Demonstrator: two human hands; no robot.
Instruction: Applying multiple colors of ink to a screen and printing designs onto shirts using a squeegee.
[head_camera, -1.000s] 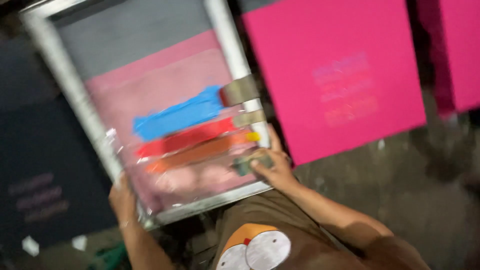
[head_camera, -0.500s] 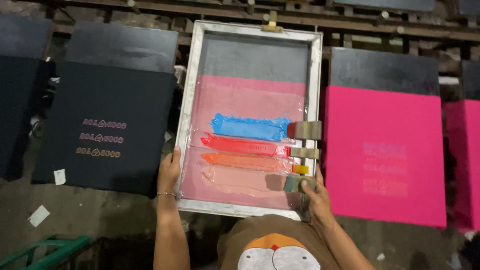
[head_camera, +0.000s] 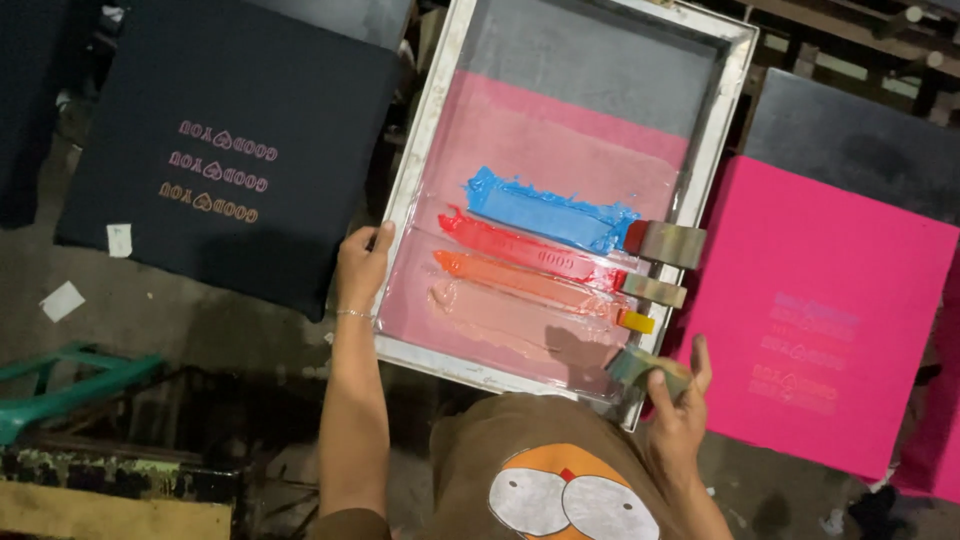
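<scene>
Here, left to right: dark shirt (head_camera: 230, 160), already printed. My left hand (head_camera: 358, 268), fingers curled over the edge of the printing frame (head_camera: 440, 130), which lies between the shirts, holding blue, red and orange ink. My right hand (head_camera: 675, 415) grips its corner. Pink shirt (head_camera: 820, 300), faintly printed. Below, grimy floor, green stool (head_camera: 70, 385).

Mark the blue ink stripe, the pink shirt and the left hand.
blue ink stripe (head_camera: 545, 213), head view, middle of the stripe on the screen.
pink shirt (head_camera: 820, 300), head view, plain fabric above its print.
left hand (head_camera: 360, 268), head view, back of the hand gripping the screen frame (head_camera: 420, 170).
</scene>
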